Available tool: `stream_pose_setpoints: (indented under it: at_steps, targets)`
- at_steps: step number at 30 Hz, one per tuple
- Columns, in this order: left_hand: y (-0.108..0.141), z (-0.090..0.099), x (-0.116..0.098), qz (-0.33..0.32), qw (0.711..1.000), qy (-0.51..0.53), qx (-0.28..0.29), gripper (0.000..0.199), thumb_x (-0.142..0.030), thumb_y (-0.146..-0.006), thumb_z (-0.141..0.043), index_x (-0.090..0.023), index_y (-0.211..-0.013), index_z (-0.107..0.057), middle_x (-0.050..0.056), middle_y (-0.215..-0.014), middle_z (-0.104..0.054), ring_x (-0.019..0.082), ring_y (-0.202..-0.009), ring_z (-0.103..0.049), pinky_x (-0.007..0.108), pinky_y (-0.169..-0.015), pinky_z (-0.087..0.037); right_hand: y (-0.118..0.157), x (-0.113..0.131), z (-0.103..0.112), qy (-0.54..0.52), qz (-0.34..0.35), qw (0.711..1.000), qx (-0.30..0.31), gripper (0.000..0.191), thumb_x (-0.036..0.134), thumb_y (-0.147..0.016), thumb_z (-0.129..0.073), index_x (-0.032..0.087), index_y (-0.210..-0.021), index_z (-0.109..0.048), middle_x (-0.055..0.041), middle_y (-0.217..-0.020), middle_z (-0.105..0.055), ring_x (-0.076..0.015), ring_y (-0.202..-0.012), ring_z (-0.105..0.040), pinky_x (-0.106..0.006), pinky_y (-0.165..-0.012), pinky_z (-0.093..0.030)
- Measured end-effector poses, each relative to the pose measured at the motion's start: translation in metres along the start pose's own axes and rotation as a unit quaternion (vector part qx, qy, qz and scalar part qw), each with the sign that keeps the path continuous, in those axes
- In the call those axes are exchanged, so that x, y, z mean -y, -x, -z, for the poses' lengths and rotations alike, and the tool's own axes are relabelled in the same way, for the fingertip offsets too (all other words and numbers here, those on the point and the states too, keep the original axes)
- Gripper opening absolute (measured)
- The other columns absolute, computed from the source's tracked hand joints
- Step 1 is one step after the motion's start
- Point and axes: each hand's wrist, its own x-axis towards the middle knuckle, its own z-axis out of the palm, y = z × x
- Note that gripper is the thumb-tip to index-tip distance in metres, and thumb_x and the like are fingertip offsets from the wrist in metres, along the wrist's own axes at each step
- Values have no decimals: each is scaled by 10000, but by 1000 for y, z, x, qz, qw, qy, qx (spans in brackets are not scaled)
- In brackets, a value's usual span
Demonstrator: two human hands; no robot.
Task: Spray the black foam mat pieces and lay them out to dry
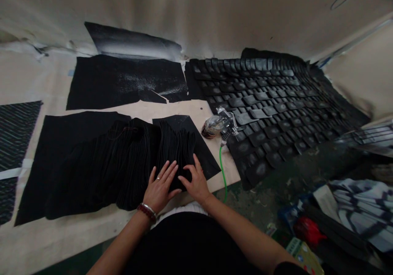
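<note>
Left hand (159, 188) and right hand (196, 181) open with fingers spread, resting flat on the pleated black fabric (175, 152), which lies across black sheets (184, 127) near the front edge of the tabletop (61, 242).

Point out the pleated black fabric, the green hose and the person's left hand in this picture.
Pleated black fabric (175, 148): head view, on the folds above the hands.
Green hose (220, 164): head view, on its upper stretch.
Left hand (159, 187): head view, on the back of the hand.
</note>
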Motion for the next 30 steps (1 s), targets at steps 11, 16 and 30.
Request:
stream_pose_setpoints:
  at_steps: [11,16,30]
  targets:
    - [0,6,4,-16,1000,9,-2,672,-468,-788,-436,-260,-1376,-185,40,-1430,-225,236,-1329,-118,524,-1049,-43,-1,4,1,7,-7,1000,-8,245,218,-720,-576,204,-960,-530,-73,-1427,-150,-206,-1277,-213,-368,-999,-300]
    - [1,9,10,-12,1000,9,-10,674,-495,-765,-458,-285,-1362,-225,48,-1445,-178,255,-1329,-109,544,-1036,-34,1,9,-1,23,3,999,-34,347,71,-697,-483,193,-1018,-533,-57,-1426,-157,-185,-1284,-193,-342,-1028,-262]
    - [4,9,21,-39,999,4,-5,731,-495,-739,-498,-266,-1369,-206,50,-1449,-164,242,-1332,-96,521,-1048,-43,9,19,-18,64,-20,996,-61,229,292,-731,-620,226,-944,-565,-39,-1438,-110,-244,-1247,-265,-406,-971,-317]
